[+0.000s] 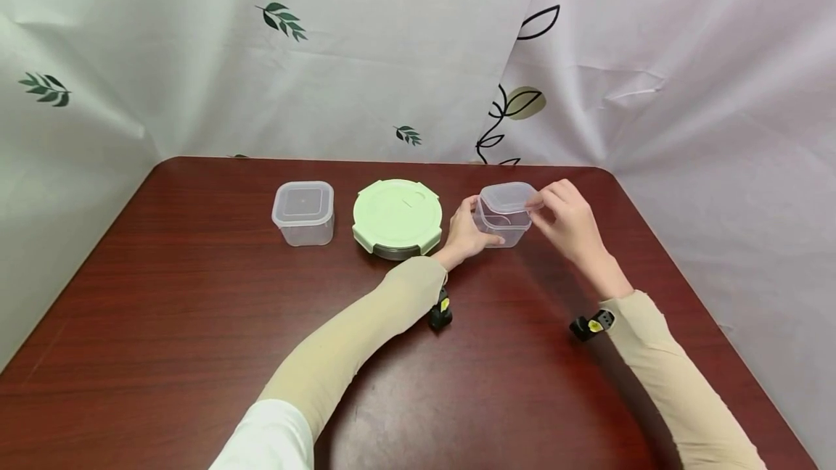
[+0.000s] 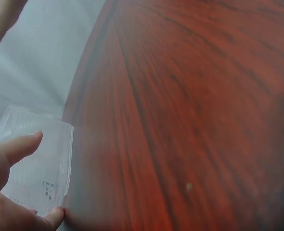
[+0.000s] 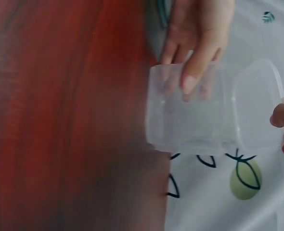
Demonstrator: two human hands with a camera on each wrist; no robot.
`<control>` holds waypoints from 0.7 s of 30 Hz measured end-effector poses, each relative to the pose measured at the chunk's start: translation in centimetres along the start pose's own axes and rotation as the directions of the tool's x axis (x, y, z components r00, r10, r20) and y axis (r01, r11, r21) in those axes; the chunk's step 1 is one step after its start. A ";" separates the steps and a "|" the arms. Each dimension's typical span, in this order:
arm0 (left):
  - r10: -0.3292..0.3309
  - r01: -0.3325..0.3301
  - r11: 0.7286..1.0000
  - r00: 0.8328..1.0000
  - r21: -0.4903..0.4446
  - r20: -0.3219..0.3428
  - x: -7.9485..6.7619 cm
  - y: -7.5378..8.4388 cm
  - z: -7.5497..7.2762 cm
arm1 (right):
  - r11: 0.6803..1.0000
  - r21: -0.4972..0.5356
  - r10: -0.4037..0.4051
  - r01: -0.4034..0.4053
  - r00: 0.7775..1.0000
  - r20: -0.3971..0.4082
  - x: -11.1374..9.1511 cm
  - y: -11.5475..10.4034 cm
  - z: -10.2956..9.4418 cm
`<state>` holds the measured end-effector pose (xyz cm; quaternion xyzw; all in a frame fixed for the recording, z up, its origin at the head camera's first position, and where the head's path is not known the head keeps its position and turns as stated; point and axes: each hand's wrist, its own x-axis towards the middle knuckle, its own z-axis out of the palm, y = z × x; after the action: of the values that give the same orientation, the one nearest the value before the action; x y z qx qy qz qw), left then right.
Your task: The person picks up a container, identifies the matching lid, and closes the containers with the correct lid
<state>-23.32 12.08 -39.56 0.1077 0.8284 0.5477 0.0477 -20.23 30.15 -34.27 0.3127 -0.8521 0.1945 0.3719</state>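
A clear plastic food container [image 1: 506,232] stands on the table at the right, beyond both forearms. The left hand [image 1: 467,232] grips its left side, thumb along the near wall and fingers around the back. Over its top a translucent lid [image 1: 508,197] sits tilted, raised at the near right edge. That edge is pinched between thumb and fingers of the right hand [image 1: 567,222]. In the right wrist view the lid [image 3: 258,108] stands at an angle to the container [image 3: 190,115]. The left wrist view shows the left thumb lying across the container wall [image 2: 38,166].
To the left of the left hand sits a round container with a pale green lid [image 1: 398,213]. Farther left is another clear container [image 1: 304,213] with its lid on. The dark red wooden table [image 1: 163,296] ends at a patterned white cloth [image 1: 366,56] behind.
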 end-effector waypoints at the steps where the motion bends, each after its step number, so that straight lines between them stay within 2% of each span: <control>1: 0.001 -0.001 1.000 1.000 -0.002 0.004 0.0 0.0 0.0 | 1.000 -0.013 -0.014 0.014 1.000 0.002 -0.2 0.1 0.2; 8: 0.007 -0.007 1.000 1.000 0.009 0.013 0.0 0.1 -0.1 | 0.997 -0.064 -0.033 0.037 0.998 0.062 -1.5 0.4 0.7; 15: 0.006 -0.007 0.999 1.000 0.045 0.023 0.1 0.0 0.1 | 0.995 -0.072 -0.060 0.069 0.991 0.116 -2.5 0.5 0.4; 21: 0.016 -0.017 0.999 0.999 0.037 0.028 -0.1 -0.1 0.0 | 0.991 -0.072 -0.102 0.115 0.981 0.163 -3.1 0.3 0.7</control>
<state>-23.26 11.98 -39.67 0.1228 0.8369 0.5308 0.0525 -19.13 31.14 -37.08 0.3580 -0.8678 0.1138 0.3253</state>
